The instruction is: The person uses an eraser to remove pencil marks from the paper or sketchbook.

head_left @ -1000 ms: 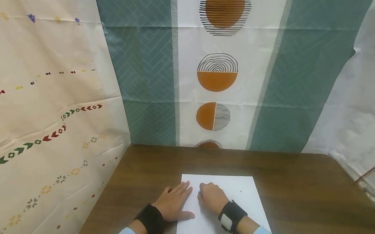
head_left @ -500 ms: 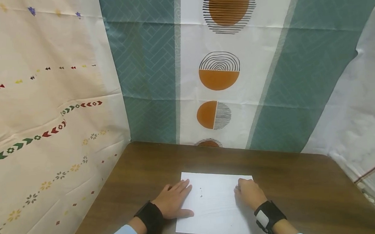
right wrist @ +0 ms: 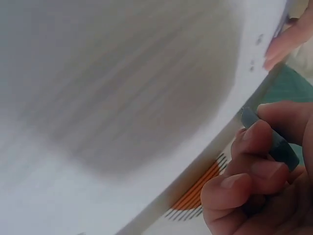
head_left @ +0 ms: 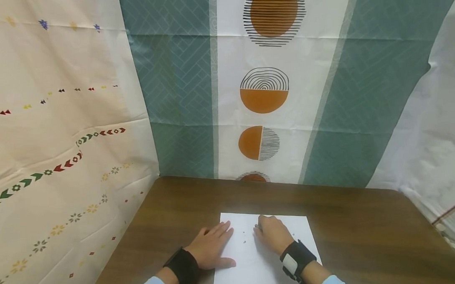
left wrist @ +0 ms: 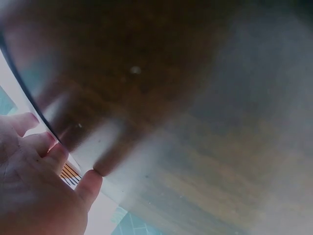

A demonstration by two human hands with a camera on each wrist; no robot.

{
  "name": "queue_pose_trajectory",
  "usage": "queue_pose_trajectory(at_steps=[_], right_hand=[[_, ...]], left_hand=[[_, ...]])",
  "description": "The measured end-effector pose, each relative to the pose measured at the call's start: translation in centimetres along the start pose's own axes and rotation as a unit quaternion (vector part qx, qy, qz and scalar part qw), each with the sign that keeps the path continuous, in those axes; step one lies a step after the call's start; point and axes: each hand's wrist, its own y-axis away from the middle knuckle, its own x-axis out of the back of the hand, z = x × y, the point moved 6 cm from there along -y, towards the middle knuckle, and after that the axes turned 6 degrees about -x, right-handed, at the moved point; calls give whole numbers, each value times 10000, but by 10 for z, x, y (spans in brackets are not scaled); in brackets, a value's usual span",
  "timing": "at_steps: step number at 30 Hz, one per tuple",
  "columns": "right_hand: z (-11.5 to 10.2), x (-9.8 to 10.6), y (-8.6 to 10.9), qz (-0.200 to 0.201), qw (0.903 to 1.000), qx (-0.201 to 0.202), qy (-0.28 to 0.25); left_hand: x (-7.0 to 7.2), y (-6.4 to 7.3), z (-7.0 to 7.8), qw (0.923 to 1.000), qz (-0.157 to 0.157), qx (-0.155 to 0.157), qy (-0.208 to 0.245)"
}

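Observation:
A white sheet of paper lies on the brown table. My left hand rests flat along its left edge, fingers spread and straight. In the right wrist view, a small blue-grey eraser is pinched between the thumb and curled fingers of my right hand. That hand is over the upper middle of the paper in the head view, where the eraser is mostly hidden by the fingers. Small dark crumbs dot the sheet near the left fingertips and to the right. Faint grey streaks cross the paper in the right wrist view.
The wooden table extends around the paper. Behind it hangs a green and white cloth with orange circles. A cream patterned cloth borders the left side, and a white cloth the right.
My right hand swept right to the sheet's upper right edge, then back left to its upper middle, still gripping the eraser. Crumbs by the left fingers came into view. My left hand stayed put.

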Motion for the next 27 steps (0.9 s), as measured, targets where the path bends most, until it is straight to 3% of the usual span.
queue_pose_trajectory(at_steps=[12, 21, 27], right_hand=[[-34, 1, -6, -84, 9987, 355, -342], [-27, -1, -7, -159, 9989, 266, -338], [-19, 9, -12, -31, 9990, 138, -415]], left_hand=[[1, 1, 0, 9999, -61, 13, -91], [0, 1, 0, 10000, 0, -23, -70], [-2, 0, -1, 10000, 41, -27, -22]])
